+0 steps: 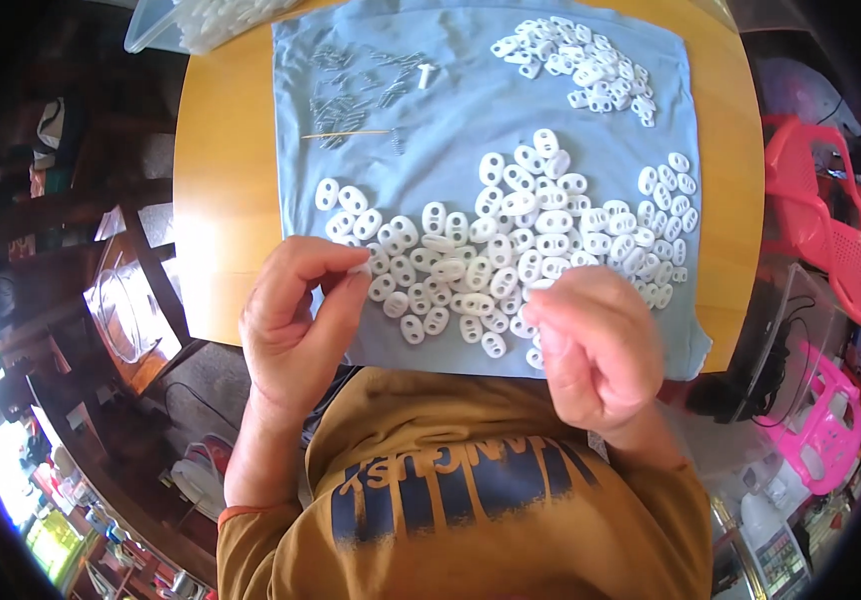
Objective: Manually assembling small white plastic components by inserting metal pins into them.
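Observation:
My left hand point(309, 320) is raised over the near left edge of the pile, thumb and forefinger pinched on a small white plastic piece point(361, 268) mostly hidden by the fingertips. To the right, my right hand point(599, 345) is closed, with a white oval two-hole piece point(539, 287) at its fingertips. Between and beyond both hands spreads a loose pile of white oval two-hole plastic pieces point(499, 250). The pile lies on a blue cloth point(431, 170).
Several small metal springs point(346, 105), a thin yellowish stick point(346, 133) and a white T-shaped piece point(425, 76) lie far left. Smaller white pieces point(591, 65) are heaped far right. A clear bin point(156, 25) sits at the wooden table's point(221, 200) corner; a pink chair point(826, 200) stands right.

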Tool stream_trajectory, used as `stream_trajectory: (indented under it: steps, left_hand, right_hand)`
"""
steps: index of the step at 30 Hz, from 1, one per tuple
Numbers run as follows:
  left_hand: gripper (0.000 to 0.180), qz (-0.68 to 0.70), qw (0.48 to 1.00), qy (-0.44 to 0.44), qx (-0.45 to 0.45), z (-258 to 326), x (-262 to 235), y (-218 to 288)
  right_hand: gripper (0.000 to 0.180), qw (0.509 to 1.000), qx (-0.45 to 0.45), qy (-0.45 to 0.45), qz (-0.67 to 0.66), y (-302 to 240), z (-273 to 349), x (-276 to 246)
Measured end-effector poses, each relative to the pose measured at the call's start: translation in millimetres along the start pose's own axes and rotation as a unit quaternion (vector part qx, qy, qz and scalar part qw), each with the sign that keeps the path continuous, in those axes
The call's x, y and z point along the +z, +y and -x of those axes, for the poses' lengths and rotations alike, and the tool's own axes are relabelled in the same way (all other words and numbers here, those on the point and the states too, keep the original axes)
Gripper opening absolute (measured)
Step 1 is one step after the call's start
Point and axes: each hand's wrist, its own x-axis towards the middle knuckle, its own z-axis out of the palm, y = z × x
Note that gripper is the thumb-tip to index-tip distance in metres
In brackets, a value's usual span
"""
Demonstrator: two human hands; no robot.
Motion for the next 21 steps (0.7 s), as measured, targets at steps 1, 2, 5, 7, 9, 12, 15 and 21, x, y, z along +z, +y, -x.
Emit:
stream_trajectory:
  steps: [1,2,5,7,9,12,15,21]
  left_hand:
    - [0.017,0.059,0.996,0.032,-0.061,5.7,-1.9,-1.7]
    - [0.014,0.157,0.982,0.041,-0.095,11.1,-4.1,-0.6]
    - [0.013,0.351,0.923,0.003,-0.157,10.0,-10.2,1.2]
    - [0.016,0.433,0.884,-0.012,-0.177,7.7,-9.1,3.5]
    - [0.018,0.453,0.871,-0.024,-0.188,5.8,-11.2,4.7]
    - [0.019,0.46,0.866,-0.015,-0.196,7.7,-15.9,1.9]
    - [0.019,0.462,0.864,-0.024,-0.198,13.2,-22.2,-3.3]
    - [0.019,0.499,0.848,-0.053,-0.168,19.6,-30.6,-12.0]
  right_hand:
    - [0.025,1.0,0.008,-0.01,0.028,-0.9,-5.9,1.1]
    - [0.027,0.999,0.013,-0.026,0.045,-2.2,-13.5,2.0]
    - [0.022,0.993,0.006,-0.042,0.106,-0.5,-37.8,8.1]
    - [0.019,0.993,0.004,-0.042,0.112,0.8,-51.6,12.7]
    - [0.013,0.986,0.07,-0.083,0.128,-9.2,-63.6,18.5]
    - [0.013,0.983,0.065,-0.108,0.135,-6.3,-74.3,29.9]
    - [0.013,0.979,0.062,-0.143,0.13,-15.7,-79.1,39.2]
    - [0.02,0.972,0.088,-0.217,-0.002,-40.7,-72.3,58.1]
